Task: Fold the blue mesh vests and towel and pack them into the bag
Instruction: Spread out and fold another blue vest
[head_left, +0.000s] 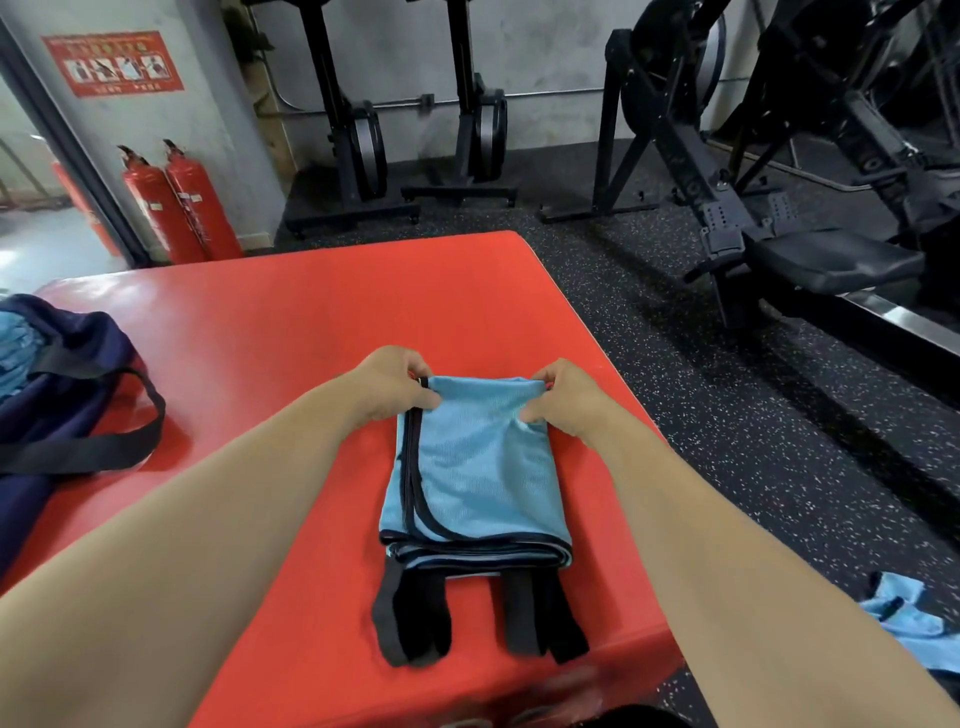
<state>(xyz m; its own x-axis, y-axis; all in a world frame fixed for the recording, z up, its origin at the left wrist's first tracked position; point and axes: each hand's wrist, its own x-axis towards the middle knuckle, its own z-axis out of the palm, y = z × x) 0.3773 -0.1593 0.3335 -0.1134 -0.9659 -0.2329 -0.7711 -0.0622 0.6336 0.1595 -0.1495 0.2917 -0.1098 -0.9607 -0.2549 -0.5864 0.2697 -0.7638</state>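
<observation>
A folded blue mesh vest (478, 467) with black trim lies on the red mat (311, 322), its black straps hanging toward the near edge. My left hand (395, 387) pinches the vest's far left corner. My right hand (566, 397) pinches the far right corner. A dark navy bag (57, 395) with black handles sits at the mat's left edge, with blue fabric (18, 345) showing inside it. Another blue mesh piece (904, 618) lies on the floor at the lower right.
Two red fire extinguishers (176, 202) stand against the wall at the back left. Black exercise machines (779, 171) line the back and right on the speckled dark floor (727, 415). The mat's right edge runs close beside the vest.
</observation>
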